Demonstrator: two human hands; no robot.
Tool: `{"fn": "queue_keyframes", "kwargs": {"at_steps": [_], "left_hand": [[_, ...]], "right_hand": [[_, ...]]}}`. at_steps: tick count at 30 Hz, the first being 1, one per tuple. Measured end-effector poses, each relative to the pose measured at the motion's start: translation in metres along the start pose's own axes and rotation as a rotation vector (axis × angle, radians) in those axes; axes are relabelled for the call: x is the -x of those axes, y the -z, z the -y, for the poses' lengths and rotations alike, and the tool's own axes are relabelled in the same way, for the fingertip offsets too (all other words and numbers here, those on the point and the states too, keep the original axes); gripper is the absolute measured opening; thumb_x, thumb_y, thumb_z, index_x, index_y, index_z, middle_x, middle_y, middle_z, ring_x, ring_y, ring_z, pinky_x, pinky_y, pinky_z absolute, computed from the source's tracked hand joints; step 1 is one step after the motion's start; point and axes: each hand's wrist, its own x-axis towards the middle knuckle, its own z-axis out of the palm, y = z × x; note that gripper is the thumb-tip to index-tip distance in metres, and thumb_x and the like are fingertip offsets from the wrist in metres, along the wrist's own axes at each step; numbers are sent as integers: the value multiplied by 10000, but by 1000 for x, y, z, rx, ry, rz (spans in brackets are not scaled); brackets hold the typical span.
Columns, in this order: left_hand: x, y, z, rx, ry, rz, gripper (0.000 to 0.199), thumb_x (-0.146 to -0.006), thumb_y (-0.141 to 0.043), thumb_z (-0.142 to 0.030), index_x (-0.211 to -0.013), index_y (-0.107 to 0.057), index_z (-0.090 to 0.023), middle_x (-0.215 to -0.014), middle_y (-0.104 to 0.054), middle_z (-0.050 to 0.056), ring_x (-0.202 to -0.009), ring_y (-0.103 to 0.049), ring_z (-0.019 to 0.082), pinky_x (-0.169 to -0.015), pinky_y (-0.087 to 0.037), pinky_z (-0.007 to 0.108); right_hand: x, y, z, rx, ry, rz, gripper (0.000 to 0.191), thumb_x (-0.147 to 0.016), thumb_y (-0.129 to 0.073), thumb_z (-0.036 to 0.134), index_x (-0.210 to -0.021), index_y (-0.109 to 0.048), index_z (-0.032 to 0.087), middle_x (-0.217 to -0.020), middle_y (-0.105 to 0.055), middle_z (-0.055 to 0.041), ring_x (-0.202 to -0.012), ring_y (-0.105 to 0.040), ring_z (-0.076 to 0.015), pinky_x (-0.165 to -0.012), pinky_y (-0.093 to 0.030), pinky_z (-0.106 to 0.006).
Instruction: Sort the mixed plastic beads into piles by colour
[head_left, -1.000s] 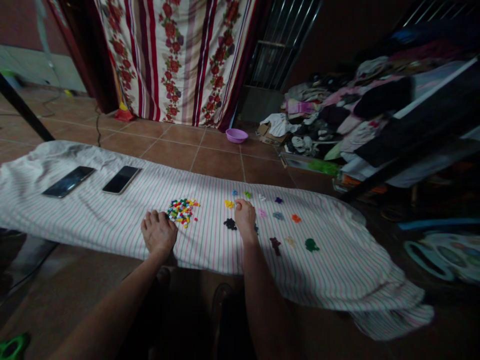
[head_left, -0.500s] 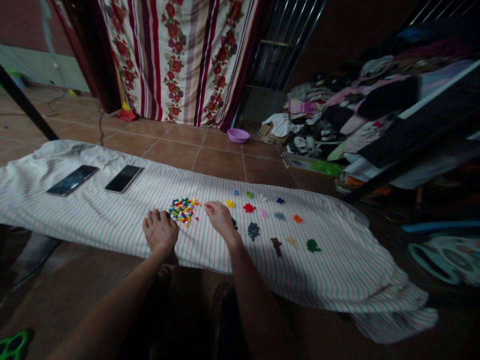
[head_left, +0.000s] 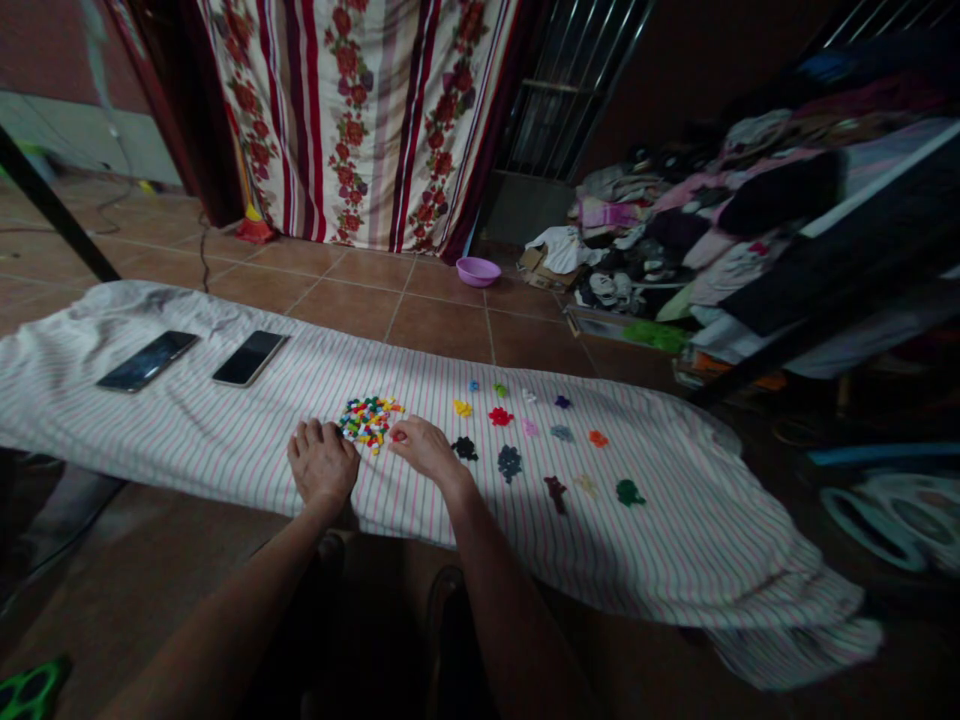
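Note:
A mixed pile of small coloured beads [head_left: 367, 418] lies on the striped cloth. Flat on the cloth at the pile's left edge rests my left hand [head_left: 322, 465], fingers spread a little and holding nothing. My right hand [head_left: 426, 447] is at the pile's right edge, thumb and finger pinched on a red bead [head_left: 398, 437]. Right of it are single-colour groups: yellow beads [head_left: 463, 408], red beads [head_left: 500, 416], black beads [head_left: 465, 448] and dark grey beads [head_left: 509, 461]. Farther right lie orange beads [head_left: 598, 438], brown beads [head_left: 555, 492] and green beads [head_left: 629, 492].
Two dark-screened devices, a tablet [head_left: 148, 361] and a phone [head_left: 250, 358], lie left on the striped cloth [head_left: 675, 560]. Beyond it a purple basin [head_left: 478, 271] sits on the tiled floor. Heaped clothes [head_left: 720, 210] fill the right side.
My right hand has moved left and slightly down, from above the pile's right side to the lone red bead, uncovering the black beads. My left hand stays put.

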Motion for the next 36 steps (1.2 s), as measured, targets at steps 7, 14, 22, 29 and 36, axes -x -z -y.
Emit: {"fn": "queue_keyframes", "kwargs": {"at_steps": [7,14,22,29,36], "left_hand": [[0,2,-1,19,13,11,329,-817,-384,-282,-1012,-606,-138,-1231,-564,165,-1261,-422,308,-1030,-312,461],[-1,2,-1,23,15,21,345,-819,-377,-280,-1018,-607,-119,-1234,-559,176,-1264,-410,315,-1039,-303,457],[0,-1,1,-10,-2,-5,328,-820,-388,-285,-1015,-602,-131,-1220,-565,162,-1243,-432,314,-1028,-321,447],[0,1,0,0,1,4,336,-824,-376,-286,-1011,-606,-129,-1209,-568,160,-1242,-429,309,-1026,-310,444],[-1,3,-1,-10,-3,22,340,-816,-372,-284,-998,-610,-124,-1193,-570,166,-1227,-433,307,-1012,-318,440]], "right_hand": [[0,0,-1,-19,-2,-2,110,-823,-587,197,-882,-676,221,-884,-637,-23,-840,-591,-140,-762,-411,-224],[3,15,-5,-51,-58,-73,100,-835,-564,214,-852,-661,200,-837,-661,-20,-786,-593,-133,-714,-401,-217],[5,29,-22,-121,-111,-201,122,-839,-549,218,-860,-665,186,-819,-672,-26,-778,-602,-130,-704,-411,-211],[10,35,-50,-140,-131,-322,155,-834,-531,211,-894,-674,200,-849,-669,-21,-772,-589,-130,-712,-423,-223],[18,41,-72,-126,-257,-487,194,-809,-515,183,-898,-684,217,-875,-670,-27,-805,-603,-146,-753,-443,-246]]}}
